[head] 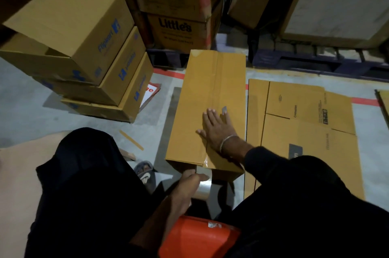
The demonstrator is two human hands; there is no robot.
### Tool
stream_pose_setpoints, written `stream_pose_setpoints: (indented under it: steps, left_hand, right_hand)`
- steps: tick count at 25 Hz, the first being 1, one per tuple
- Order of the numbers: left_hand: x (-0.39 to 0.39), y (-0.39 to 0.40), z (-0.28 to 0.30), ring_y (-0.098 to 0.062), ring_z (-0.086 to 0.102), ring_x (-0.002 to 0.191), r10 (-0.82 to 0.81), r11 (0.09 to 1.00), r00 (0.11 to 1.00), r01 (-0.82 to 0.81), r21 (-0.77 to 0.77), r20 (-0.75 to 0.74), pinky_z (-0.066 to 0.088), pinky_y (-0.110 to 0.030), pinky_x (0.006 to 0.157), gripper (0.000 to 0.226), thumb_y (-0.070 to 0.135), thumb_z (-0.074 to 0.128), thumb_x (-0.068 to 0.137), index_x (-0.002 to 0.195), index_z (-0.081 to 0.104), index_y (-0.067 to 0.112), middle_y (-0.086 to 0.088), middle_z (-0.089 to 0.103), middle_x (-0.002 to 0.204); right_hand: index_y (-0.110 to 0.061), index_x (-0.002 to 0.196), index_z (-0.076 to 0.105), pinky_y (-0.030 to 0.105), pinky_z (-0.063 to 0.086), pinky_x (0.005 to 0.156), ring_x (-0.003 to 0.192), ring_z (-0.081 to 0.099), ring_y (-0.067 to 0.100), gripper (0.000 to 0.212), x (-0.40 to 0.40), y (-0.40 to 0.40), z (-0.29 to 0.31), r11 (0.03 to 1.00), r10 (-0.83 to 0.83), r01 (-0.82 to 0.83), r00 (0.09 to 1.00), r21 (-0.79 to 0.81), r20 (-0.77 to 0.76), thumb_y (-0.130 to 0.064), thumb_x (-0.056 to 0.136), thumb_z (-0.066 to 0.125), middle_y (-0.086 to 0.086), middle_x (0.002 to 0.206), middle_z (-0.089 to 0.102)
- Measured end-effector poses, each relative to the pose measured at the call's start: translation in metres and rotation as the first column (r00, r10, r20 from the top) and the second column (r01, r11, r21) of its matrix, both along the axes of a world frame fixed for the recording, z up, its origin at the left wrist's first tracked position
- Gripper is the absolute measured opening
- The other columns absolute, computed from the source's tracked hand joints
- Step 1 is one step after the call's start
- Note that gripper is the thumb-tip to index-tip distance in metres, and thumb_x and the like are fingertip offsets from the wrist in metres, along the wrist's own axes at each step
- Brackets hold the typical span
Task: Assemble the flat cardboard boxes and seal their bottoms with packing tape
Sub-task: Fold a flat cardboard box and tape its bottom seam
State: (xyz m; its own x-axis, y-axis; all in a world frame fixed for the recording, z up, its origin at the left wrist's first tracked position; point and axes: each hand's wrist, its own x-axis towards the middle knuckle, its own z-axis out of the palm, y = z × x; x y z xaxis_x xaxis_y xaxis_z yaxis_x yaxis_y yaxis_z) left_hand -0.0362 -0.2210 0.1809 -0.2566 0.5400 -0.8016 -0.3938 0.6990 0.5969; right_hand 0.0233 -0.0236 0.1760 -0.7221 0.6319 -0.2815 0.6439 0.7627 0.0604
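- While lying flat with fingers spread, the right hand (214, 127) is pressing on the smooth top of the long brown cardboard box (210, 98) standing mid-frame on the grey floor (31, 100).
- Glossy clear tape is running along the box's centre seam.
- At lower centre, the left hand (189, 182) is curling its fingers round a shiny roll of clear packing tape (203, 189), just beside the box's near end.
- Flat, creased cardboard sheets (305, 131) are lying at right.
- Blue-printed boxes (84, 47) are sitting stacked at upper left.
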Motion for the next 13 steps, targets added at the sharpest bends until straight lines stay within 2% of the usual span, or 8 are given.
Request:
stream_pose_setpoints:
  steps: [2, 5, 8, 10, 13]
  left_hand:
    - [0.001, 0.001, -0.004, -0.023, 0.065, 0.089, -0.051, 0.997, 0.998, 0.052, 0.051, -0.031, 0.044, -0.028, 0.074, 0.039, 0.027, 0.078, 0.072, 0.106, 0.074, 0.008, -0.009, 0.076, 0.096]
    - [-0.005, 0.015, -0.001, -0.010, 0.068, 0.075, -0.085, 0.988, 0.990, 0.099, 0.117, -0.116, 0.048, -0.018, 0.063, 0.014, 0.011, 0.072, 0.095, 0.107, 0.075, 0.006, -0.005, 0.076, 0.092]
    - [-0.015, 0.029, -0.005, -0.017, 0.070, 0.094, -0.070, 0.982, 0.987, 0.094, 0.166, -0.144, 0.050, -0.023, 0.071, 0.018, 0.009, 0.067, 0.099, 0.116, 0.075, 0.010, -0.005, 0.079, 0.107]
    - [-0.019, 0.032, -0.007, -0.019, 0.069, 0.097, -0.074, 0.980, 0.984, 0.101, 0.169, -0.161, 0.050, -0.026, 0.077, 0.018, 0.013, 0.066, 0.100, 0.117, 0.075, 0.012, -0.007, 0.078, 0.112]
    - [-0.017, 0.026, -0.007, -0.016, 0.071, 0.099, -0.099, 0.968, 0.982, 0.132, 0.214, -0.159, 0.051, -0.028, 0.083, 0.019, 0.016, 0.065, 0.102, 0.119, 0.073, 0.016, -0.002, 0.078, 0.112]
  right_hand:
    - [-0.009, 0.164, -0.005, 0.057, 0.000, 0.127, 0.160, 0.000, 0.028, 0.073, 0.010, -0.023, -0.008, 1.000, 0.013, -0.013, 0.999, -0.018, -0.030, -0.054, 0.107, 0.003, 0.012, 0.172, -0.005]
    - [-0.010, 0.164, -0.006, 0.057, 0.006, 0.126, 0.160, -0.002, 0.026, 0.075, 0.017, -0.039, -0.017, 0.997, 0.033, -0.040, 0.994, -0.065, -0.100, -0.055, 0.104, -0.006, 0.010, 0.172, -0.008]
    - [-0.015, 0.165, -0.007, 0.054, 0.005, 0.127, 0.159, -0.009, 0.019, 0.071, 0.024, -0.037, -0.020, 0.981, 0.066, -0.093, 0.985, -0.171, -0.156, -0.055, 0.107, 0.001, 0.004, 0.172, -0.012]
    - [-0.018, 0.165, -0.006, 0.052, 0.001, 0.128, 0.159, -0.010, 0.017, 0.065, 0.031, -0.031, -0.020, 0.958, 0.097, -0.144, 0.976, -0.247, -0.194, -0.050, 0.110, 0.009, 0.001, 0.172, -0.012]
    - [-0.020, 0.165, -0.008, 0.051, 0.000, 0.128, 0.159, -0.010, 0.016, 0.064, 0.038, -0.023, -0.020, 0.958, 0.159, -0.196, 0.970, -0.211, -0.182, -0.048, 0.111, 0.011, 0.000, 0.172, -0.012]
